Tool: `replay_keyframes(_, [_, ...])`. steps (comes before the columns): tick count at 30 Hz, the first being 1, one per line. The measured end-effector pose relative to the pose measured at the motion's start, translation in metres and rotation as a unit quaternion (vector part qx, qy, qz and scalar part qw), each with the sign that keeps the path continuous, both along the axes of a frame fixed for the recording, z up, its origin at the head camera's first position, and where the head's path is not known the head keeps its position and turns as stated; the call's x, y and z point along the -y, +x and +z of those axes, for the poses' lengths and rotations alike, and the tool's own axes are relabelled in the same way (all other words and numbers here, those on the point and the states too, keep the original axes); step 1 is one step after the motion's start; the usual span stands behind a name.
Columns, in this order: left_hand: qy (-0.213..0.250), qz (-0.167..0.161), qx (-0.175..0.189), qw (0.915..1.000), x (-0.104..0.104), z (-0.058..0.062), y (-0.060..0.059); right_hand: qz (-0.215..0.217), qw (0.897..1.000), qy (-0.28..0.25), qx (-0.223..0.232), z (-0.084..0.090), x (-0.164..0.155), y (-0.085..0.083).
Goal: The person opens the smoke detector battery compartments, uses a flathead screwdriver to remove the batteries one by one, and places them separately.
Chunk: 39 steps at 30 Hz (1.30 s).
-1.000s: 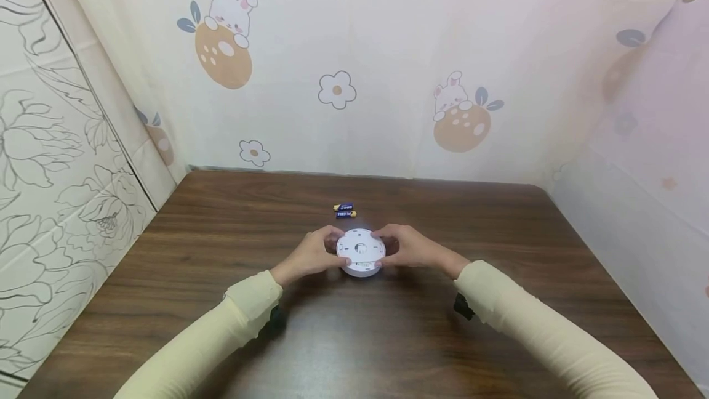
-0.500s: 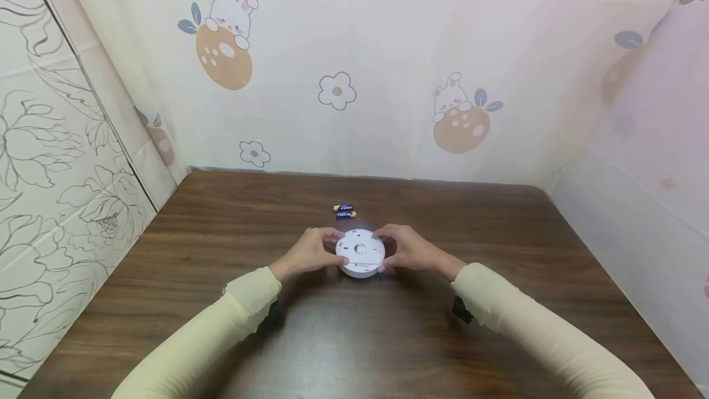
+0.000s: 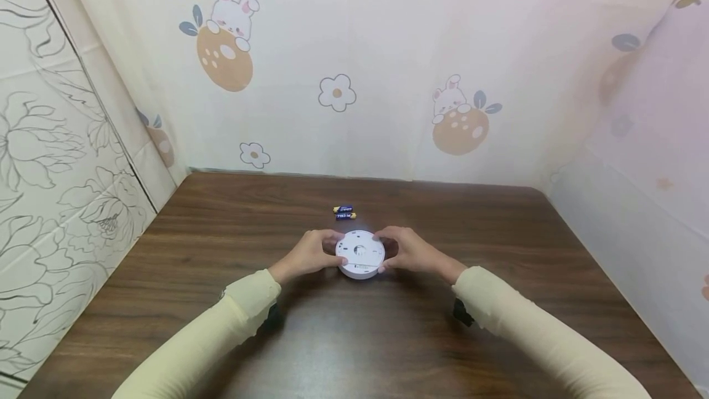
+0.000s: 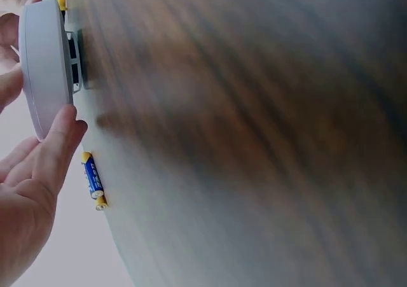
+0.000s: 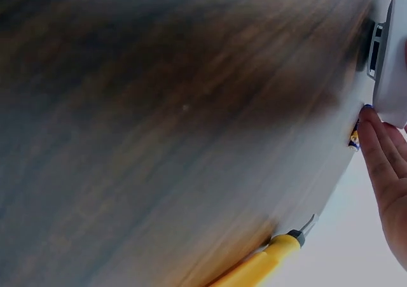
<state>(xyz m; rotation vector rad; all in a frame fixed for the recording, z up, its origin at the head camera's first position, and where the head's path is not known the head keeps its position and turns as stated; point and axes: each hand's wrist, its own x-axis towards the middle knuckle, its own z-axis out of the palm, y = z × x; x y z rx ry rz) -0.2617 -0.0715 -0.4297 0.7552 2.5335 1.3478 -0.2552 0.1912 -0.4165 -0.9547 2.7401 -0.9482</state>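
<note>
Both hands hold a round white smoke detector [image 3: 359,268] a little above the table, its flat back with slots and a central hole facing up. My left hand [image 3: 308,255] grips the left side, thumb on the near edge and fingers at the far edge. On the right side my right hand [image 3: 412,253] grips it the same way, thumb at the near rim. In the left wrist view a dark vented part [image 4: 74,61] sticks out below the detector's body. Two blue and yellow batteries [image 3: 344,209] lie side by side just beyond it.
A tool with a yellow handle [image 5: 264,261], dark collar and thin metal tip lies on the table in the right wrist view. The brown wooden table [image 3: 354,343] meets a patterned curtain [image 3: 343,134] at its far edge.
The smoke detector has turned slightly clockwise between the hands. My right thumb has slid from its upper face down to the near rim. The batteries stay put.
</note>
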Motion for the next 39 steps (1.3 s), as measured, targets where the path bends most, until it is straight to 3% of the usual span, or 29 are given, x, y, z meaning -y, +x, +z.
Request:
replay_keyframes(6, [0.019, 0.013, 0.033, 0.9992, -0.0009, 0.0011, 0.0036, -0.006, 0.999, -0.006, 0.032, -0.0014, -0.0054, 0.0024])
replay_keyframes(12, [0.062, 0.032, 0.115, 0.9909, -0.0014, 0.0021, 0.0072, -0.015, 0.994, -0.039, 0.105, -0.0007, -0.0089, 0.0041])
replay_keyframes(19, [0.14, 0.013, 0.239, 0.9608, -0.0027, 0.0016, 0.0057, -0.017, 0.979, -0.106, 0.174, -0.0022, -0.0077, 0.0039])
replay_keyframes(23, [0.164, 0.014, 0.276, 0.9468, -0.0029, 0.0035, 0.0059, -0.055, 0.97, -0.126, 0.201, -0.002, -0.0049, 0.0075])
replay_keyframes(30, [0.179, 0.031, 0.303, 0.9354, -0.0038, 0.0029, 0.0055, -0.154, 0.945, -0.134, 0.256, -0.0052, -0.0043, 0.0079])
replay_keyframes(32, [0.189, 0.027, 0.308, 0.9322, -0.0033, 0.0021, 0.0051, -0.158, 0.932, -0.157, 0.285, -0.0056, -0.0044, 0.008])
replay_keyframes(36, [0.2, 0.026, 0.299, 0.9327, -0.0028, 0.0009, 0.005, -0.149, 0.895, -0.227, 0.353, -0.0068, -0.0033, 0.0091])
replay_keyframes(39, [0.202, 0.038, 0.289, 0.9351, -0.0033, 0.0017, 0.0054, -0.15, 0.887, -0.243, 0.363, -0.0068, -0.0024, 0.0099])
